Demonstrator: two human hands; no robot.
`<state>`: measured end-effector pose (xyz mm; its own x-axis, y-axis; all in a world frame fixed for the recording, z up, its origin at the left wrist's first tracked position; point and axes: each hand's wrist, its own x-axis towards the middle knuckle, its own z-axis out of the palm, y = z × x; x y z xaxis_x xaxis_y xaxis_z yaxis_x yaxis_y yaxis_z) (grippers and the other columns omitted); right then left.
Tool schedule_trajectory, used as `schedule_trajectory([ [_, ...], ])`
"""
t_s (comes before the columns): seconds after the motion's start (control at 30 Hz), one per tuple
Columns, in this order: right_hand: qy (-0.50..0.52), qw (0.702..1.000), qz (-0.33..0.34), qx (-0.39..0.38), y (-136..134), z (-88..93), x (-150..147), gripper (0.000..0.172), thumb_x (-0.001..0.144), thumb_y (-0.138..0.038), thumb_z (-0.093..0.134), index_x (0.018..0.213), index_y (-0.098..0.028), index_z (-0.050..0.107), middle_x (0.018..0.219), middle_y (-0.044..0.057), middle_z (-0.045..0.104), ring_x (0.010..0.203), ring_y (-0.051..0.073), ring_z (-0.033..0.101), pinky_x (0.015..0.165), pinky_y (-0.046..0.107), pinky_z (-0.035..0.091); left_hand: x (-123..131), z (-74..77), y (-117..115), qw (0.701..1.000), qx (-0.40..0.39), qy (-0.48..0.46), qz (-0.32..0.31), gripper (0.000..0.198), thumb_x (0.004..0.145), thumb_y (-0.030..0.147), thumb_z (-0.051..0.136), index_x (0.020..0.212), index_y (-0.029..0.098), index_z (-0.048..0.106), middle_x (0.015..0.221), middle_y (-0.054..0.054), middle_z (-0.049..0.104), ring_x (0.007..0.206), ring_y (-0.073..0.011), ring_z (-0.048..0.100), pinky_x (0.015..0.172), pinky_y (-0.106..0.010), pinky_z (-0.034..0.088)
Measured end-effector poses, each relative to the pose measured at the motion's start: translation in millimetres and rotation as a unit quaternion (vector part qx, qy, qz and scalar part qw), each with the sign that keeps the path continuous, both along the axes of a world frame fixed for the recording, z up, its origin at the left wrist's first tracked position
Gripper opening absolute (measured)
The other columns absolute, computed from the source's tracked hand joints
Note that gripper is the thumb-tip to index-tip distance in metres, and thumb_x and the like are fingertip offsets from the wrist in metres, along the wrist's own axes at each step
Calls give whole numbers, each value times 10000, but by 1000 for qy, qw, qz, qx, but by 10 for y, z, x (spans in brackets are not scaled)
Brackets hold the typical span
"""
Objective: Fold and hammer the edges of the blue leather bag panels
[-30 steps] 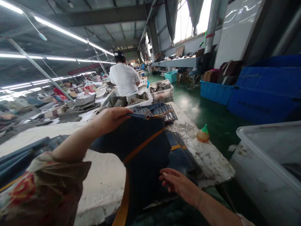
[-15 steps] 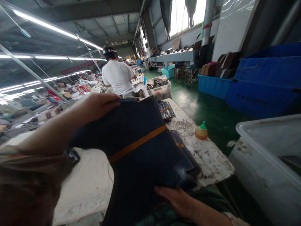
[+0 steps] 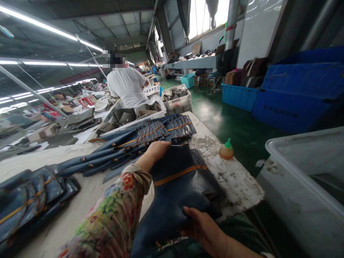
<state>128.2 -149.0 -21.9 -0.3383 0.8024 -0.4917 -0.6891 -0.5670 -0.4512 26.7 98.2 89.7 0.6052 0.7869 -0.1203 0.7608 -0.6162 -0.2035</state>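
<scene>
A dark navy leather piece (image 3: 174, 193) with an orange stripe lies on the white worktable (image 3: 236, 182), on top of a small stack of similar pieces. My left hand (image 3: 158, 149) grips its far edge, fingers curled over it. My right hand (image 3: 204, 227) holds its near edge at the table's front, thumb on top. Rows of more navy pieces (image 3: 150, 134) with orange trim are spread out beyond my left hand.
A small orange bottle with a green cap (image 3: 226, 150) stands at the table's right edge. A large white bin (image 3: 303, 172) is at the right, blue bins (image 3: 290, 104) behind it. A person in a white shirt (image 3: 126, 87) works ahead. More navy pieces (image 3: 29, 200) lie at the left.
The navy piece, held up in front of me before, has come down flat onto the stack on the table. My left arm dropped with it, and my right hand now grips the near edge.
</scene>
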Motion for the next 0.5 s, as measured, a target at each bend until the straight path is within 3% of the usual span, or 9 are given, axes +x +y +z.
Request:
schedule_trajectory([
  [0.1, 25, 998, 22, -45, 19, -94, -63, 328, 705, -385, 668, 846, -94, 610, 748, 96, 654, 642, 175, 641, 534, 197, 495, -20, -198, 38, 1000, -6, 0, 20, 256, 900, 250, 389, 1025, 204, 607, 973, -92, 634, 940, -223, 591, 797, -320, 448],
  [0.17, 45, 996, 28, -70, 27, -156, -101, 298, 742, -356, 629, 853, -81, 599, 770, 122, 653, 660, 181, 649, 534, 187, 499, -23, -341, 0, 999, -7, -9, 30, 305, 880, 222, 429, 1162, 200, 542, 1096, -116, 592, 1050, -243, 534, 858, -358, 430],
  [0.27, 52, 992, 35, -114, 38, -206, -130, 269, 818, -349, 546, 836, -85, 593, 789, 133, 656, 657, 176, 654, 526, 181, 502, 33, -572, -203, 999, -29, -26, 25, 468, 855, 248, 489, 1313, 215, 402, 1292, -122, 464, 1192, -266, 413, 930, -399, 396],
  [0.33, 46, 990, 55, -125, 36, -205, -128, 338, 874, -393, 474, 831, -83, 601, 791, 135, 659, 651, 163, 653, 511, 171, 493, 102, -735, -430, 997, -79, -28, 2, 447, 846, 320, 513, 1279, 236, 446, 1266, -98, 486, 1162, -246, 445, 924, -362, 416],
  [0.43, 40, 981, 161, -98, -6, -169, -99, 497, 880, -519, 433, 826, -63, 624, 752, 137, 655, 605, 155, 639, 472, 173, 470, 182, -943, -802, 988, -151, -29, -29, 487, 798, 392, 573, 1257, 257, 476, 1238, -87, 501, 1134, -239, 474, 893, -326, 452],
  [0.5, 20, 966, 253, -41, -56, -131, -51, 521, 815, -570, 509, 820, -64, 632, 707, 122, 650, 547, 151, 619, 449, 181, 449, 189, -1014, -990, 985, -168, -37, -26, 576, 785, 374, 588, 1317, 233, 417, 1324, -124, 422, 1208, -286, 408, 919, -386, 442],
])
